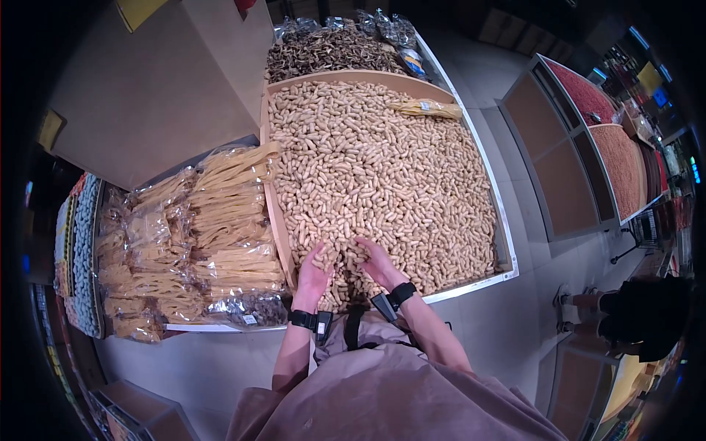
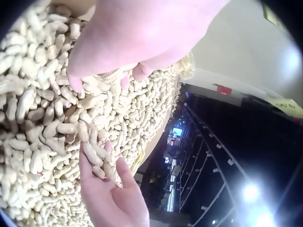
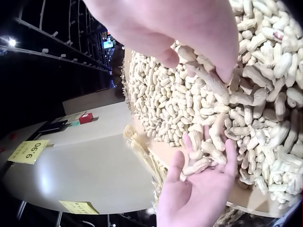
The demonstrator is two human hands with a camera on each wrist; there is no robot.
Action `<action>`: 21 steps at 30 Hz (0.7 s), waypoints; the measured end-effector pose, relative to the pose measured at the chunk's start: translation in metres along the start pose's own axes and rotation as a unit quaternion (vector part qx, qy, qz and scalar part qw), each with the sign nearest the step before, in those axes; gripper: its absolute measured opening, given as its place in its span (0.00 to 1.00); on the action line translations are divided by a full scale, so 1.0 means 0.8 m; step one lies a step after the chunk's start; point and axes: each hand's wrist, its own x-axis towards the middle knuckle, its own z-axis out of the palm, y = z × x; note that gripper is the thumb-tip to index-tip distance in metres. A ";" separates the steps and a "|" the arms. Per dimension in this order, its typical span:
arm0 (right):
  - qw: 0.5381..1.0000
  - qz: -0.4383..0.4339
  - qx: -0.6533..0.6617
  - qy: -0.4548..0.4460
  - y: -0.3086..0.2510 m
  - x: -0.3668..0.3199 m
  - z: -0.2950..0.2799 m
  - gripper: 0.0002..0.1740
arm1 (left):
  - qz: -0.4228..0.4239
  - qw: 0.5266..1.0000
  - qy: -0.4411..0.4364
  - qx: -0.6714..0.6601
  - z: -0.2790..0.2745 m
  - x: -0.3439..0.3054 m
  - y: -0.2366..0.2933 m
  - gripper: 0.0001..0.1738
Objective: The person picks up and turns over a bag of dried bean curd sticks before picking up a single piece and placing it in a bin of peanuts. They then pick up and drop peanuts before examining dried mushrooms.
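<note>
Both hands are low over a broad heap of unshelled peanuts (image 1: 375,169), side by side at its near edge. My left hand (image 1: 314,279) cradles several peanuts (image 3: 206,153) palm up, its fingers curled round them in the right wrist view. Just opposite, my right hand (image 1: 380,266) holds several peanuts (image 2: 96,153) on its curved fingers, seen palm up in the left wrist view. A dark hollow in the heap shows between the wrists. Each wrist wears a black strap.
A tan divider (image 1: 277,235) separates the heap from bagged yellowish dried strips (image 1: 228,213) on the left. Dried dark mushroom-like pieces (image 1: 331,51) lie behind it. A yellow packet (image 1: 426,109) rests on the peanuts. A white metal edge (image 1: 489,176) borders the right side.
</note>
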 end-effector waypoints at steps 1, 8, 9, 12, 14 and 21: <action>1.000 0.001 -0.002 -0.001 0.004 0.005 -0.005 0.15 | 0.054 0.997 0.001 0.055 0.010 -0.011 0.002 0.19; 0.984 -0.148 -0.069 0.070 0.011 0.026 -0.035 0.22 | 0.273 0.897 0.043 0.346 -0.010 0.016 0.005 0.22; 0.976 -0.166 -0.105 0.093 0.007 0.023 -0.035 0.22 | 0.276 0.892 0.061 0.353 -0.011 0.021 0.003 0.22; 0.962 -0.180 -0.154 0.133 0.003 0.020 -0.043 0.20 | 0.318 0.788 0.146 0.507 -0.013 0.030 -0.006 0.24; 0.955 -0.167 -0.197 0.144 0.006 0.030 -0.055 0.19 | 0.314 0.758 0.174 0.544 -0.010 0.036 -0.010 0.24; 0.965 -0.125 -0.173 0.151 0.006 0.044 -0.062 0.19 | 0.330 0.718 0.188 0.584 -0.003 0.047 -0.006 0.27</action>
